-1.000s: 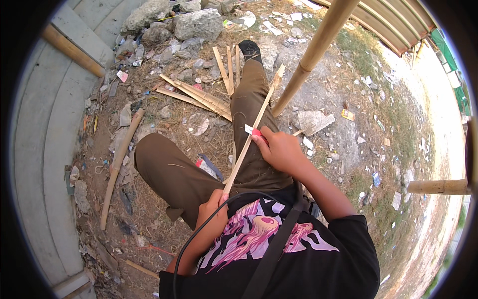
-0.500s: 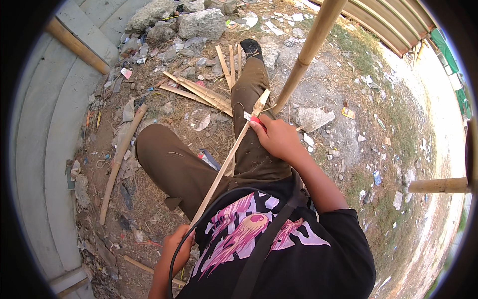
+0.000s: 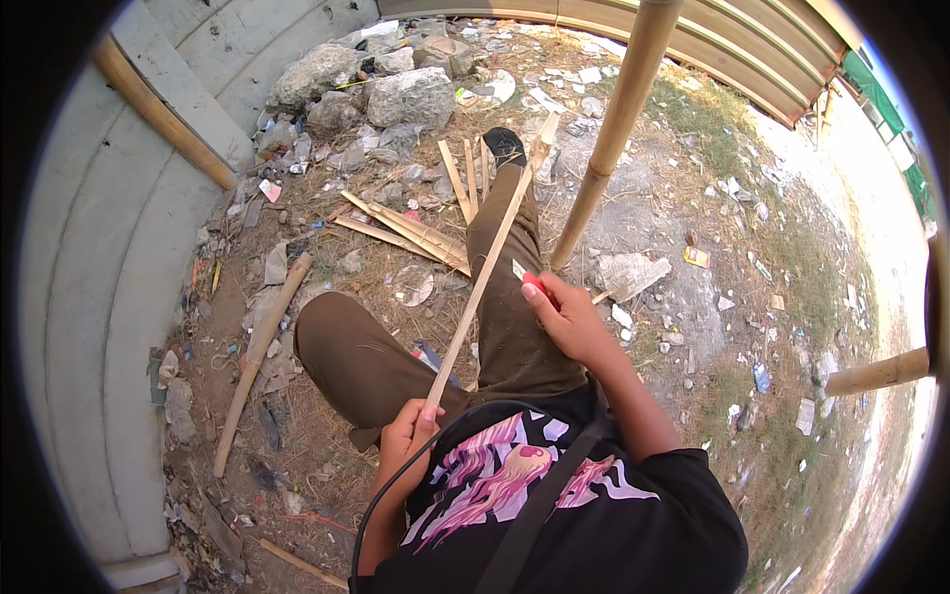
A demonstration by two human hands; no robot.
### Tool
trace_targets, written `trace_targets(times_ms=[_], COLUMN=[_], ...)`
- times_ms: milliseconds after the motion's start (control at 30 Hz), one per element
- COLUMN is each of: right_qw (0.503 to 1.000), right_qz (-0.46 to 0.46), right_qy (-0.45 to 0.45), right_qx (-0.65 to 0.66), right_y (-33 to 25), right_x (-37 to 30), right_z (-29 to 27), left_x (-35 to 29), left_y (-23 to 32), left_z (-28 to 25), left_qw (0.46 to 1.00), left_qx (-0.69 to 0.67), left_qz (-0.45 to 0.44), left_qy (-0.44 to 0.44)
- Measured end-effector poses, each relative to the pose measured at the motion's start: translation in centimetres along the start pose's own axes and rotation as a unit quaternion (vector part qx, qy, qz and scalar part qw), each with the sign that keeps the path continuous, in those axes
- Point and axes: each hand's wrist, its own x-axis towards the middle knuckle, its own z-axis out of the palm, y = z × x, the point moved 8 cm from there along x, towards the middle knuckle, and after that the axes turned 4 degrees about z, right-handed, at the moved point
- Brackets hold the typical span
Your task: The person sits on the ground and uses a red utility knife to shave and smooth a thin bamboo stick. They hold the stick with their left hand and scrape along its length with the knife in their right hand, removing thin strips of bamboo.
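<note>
- Two-handed now: grips the bamboo strip (image 3: 482,284) in closed left hand (image 3: 406,437)!
- Clutches red-handled blade (image 3: 533,282) in closed right hand (image 3: 571,314), just right of the bamboo strip!

The knife (image 3: 531,282) is right of the strip (image 3: 484,273), the rocks (image 3: 409,98) beyond both.

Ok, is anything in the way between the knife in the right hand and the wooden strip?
Nothing visible: the right hand holds the knife just right of the strip, with only the brown trouser leg showing behind the gap.
</note>
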Motion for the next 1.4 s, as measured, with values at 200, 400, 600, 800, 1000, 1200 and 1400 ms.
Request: trace_targets(times_ms=[200, 400, 600, 800, 1000, 1200, 1400], right_qw=[0.987, 0.993, 0.968, 0.959, 0.956, 0.964, 0.97], right_qz=[-0.132, -0.111, -0.207, -0.109, -0.044, -0.023, -0.013], right_qy=[-0.082, -0.041, -0.071, -0.097, -0.102, -0.08, -0.046], right_qx=[-0.05, -0.025, -0.12, -0.243, -0.271, -0.254, -0.239], right_y=[-3.7, -3.7, -5.9, -3.2, -2.1, -1.7, -1.2], right_x=[-3.3, -3.0, -3.1, -3.3, -2.6, -2.5, -2.5], right_z=[3.9, 3.5, 4.1, 4.3, 4.3, 4.5, 4.2], left_x=[4.1, 4.9, 6.3, 7.0, 7.6, 6.5, 4.1], left_y=[1.9, 3.7, 1.6, -2.9, -3.3, -3.0, -2.2], left_z=[7.5, 6.5, 7.1, 10.0, 11.2, 10.9, 9.8], left_qw=[0.885, 0.873, 0.865, 0.746, 0.675, 0.624, 0.603], left_qx=[-0.387, -0.432, -0.44, -0.547, -0.591, -0.631, -0.64], left_qz=[-0.159, -0.12, -0.173, -0.302, -0.345, -0.358, -0.373], left_qy=[-0.204, -0.189, -0.166, -0.229, -0.275, -0.29, -0.296])
